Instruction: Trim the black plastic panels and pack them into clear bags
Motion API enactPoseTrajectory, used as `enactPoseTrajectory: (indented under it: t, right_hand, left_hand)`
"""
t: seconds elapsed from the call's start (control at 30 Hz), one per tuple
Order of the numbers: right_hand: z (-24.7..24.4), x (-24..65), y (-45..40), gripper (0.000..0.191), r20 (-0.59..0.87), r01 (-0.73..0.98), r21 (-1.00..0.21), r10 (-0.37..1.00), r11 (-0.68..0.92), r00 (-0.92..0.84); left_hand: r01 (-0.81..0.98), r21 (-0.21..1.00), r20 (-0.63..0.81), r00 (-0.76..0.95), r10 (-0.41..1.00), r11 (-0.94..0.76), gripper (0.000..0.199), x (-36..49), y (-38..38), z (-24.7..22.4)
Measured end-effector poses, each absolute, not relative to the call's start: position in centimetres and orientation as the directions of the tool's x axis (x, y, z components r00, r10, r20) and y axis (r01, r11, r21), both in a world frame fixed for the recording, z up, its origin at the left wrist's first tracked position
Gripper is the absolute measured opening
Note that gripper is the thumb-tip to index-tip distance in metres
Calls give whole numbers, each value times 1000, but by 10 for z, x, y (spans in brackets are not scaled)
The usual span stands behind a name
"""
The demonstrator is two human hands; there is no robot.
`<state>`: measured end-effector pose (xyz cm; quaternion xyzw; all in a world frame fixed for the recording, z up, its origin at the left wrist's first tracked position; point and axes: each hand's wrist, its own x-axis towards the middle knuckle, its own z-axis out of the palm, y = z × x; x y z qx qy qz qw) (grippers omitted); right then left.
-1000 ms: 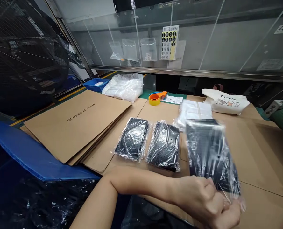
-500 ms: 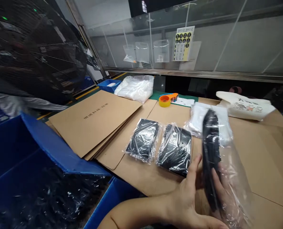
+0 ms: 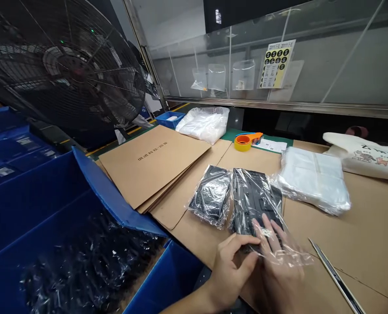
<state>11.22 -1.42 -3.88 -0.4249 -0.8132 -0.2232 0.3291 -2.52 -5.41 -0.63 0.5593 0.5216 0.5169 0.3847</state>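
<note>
A black plastic panel [image 3: 250, 198] lies in a clear plastic bag [image 3: 293, 257] on the cardboard, with the bag's loose end toward me. My left hand [image 3: 229, 272] pinches the near left edge of the bag between thumb and forefinger. Spread fingers of my right hand [image 3: 280, 261] lie flat over the panel's near end; film shows around them, and whether they are inside the bag or on top I cannot tell. Just left sits another bagged black part [image 3: 211, 194]. A further bagged panel is mostly covered by the one under my hands.
Flat cardboard sheets [image 3: 154, 165] are stacked on the left, above a blue bin [image 3: 98, 192] of bagged black parts. A stack of clear bags [image 3: 314, 181], a tape dispenser [image 3: 242, 142] and a cloth pouch [image 3: 370, 157] stand farther back. A utility knife [image 3: 336, 277] lies at right.
The black panel, held upright in its bag before, now lies flat on the right-hand bagged panel. My right hand has moved left with it, and my left hand now pinches the bag. The view has shifted left.
</note>
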Motion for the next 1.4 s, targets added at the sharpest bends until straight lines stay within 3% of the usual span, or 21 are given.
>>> enactPoseTrajectory:
  t: [0.17,0.27,0.37,0.57,0.8,1.23,1.33,1.4]
  right_hand:
    - [-32,100,-9,53,750,793,59,497,606,-436]
    - [-30,92,-11,53,746,733,-19,498,680,-443]
    - [-31,82,-17,54,759,646,-112,484,755,-435]
    - [-32,80,-30,42,779,448,-168,396,878,-486]
    - [-51,98,-31,33,702,477,-374,579,796,-415]
    - [-56,112,-30,24,664,448,-506,665,737,-342]
    - [-59,116,-31,23,655,440,-531,680,724,-329]
    - [-60,119,-31,22,648,447,-533,686,719,-332]
  left_hand:
    - [26,988,152,-218,964,-150,24,-34,-52,-8]
    - [-54,982,159,-293,943,-182,23,-50,-47,-12]
    - [-79,974,170,-368,914,-214,22,-71,-39,-20]
    - [-43,977,159,-515,842,-211,29,-109,-24,-30]
    - [-174,976,15,-556,831,-134,46,-140,-9,-39]
    - [-279,960,-109,-480,870,-33,47,-142,-10,-37]
    - [-218,976,-109,-546,831,-15,54,-141,-13,-38]
    - [-85,996,-35,-631,775,-24,54,-141,-15,-37]
